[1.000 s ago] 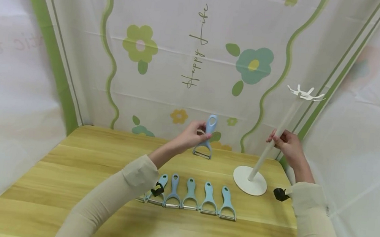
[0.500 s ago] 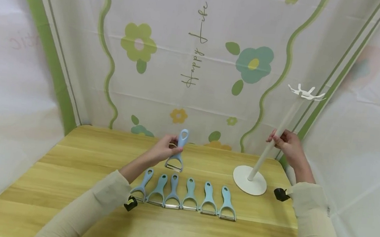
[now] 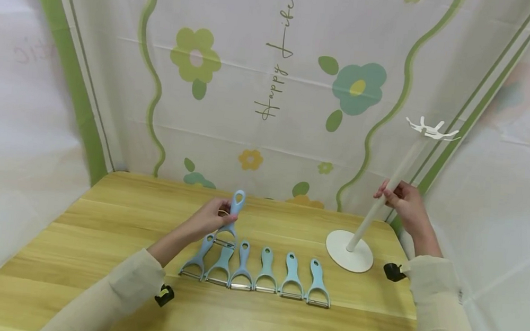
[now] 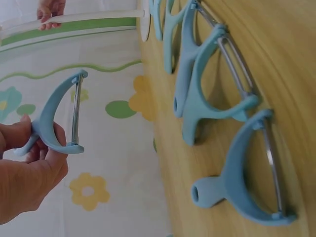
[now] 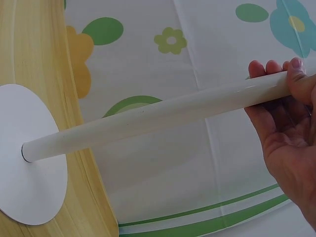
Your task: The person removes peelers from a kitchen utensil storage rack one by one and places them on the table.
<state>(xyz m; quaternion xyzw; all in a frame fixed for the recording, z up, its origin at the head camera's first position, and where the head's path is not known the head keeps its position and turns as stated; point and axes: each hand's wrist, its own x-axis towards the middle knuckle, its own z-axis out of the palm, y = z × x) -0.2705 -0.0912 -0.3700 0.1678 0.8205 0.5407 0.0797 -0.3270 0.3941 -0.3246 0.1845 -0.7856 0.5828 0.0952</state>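
My left hand (image 3: 209, 219) grips a light blue peeler (image 3: 237, 205) by its handle, blade end down, above the left part of a row of peelers. In the left wrist view that held peeler (image 4: 48, 121) is apart from the ones on the table. Several blue and teal peelers (image 3: 266, 266) lie side by side, handles pointing away from me. My right hand (image 3: 408, 206) holds the pole of a white stand (image 3: 401, 170) between thumb and fingers. The stand's round base (image 3: 340, 250) rests on the table, and its top carries a ring of white hooks (image 3: 432, 130).
The wooden table (image 3: 110, 225) ends at a white curtain (image 3: 232, 109) printed with flowers, with more white sheeting on both sides. A black wrist camera (image 3: 164, 295) sits by the left sleeve, another black camera (image 3: 394, 272) by the right.
My left hand has moved left and down with the peeler, from near the curtain to over the row's left end. The right hand keeps its grip on the stand's pole.
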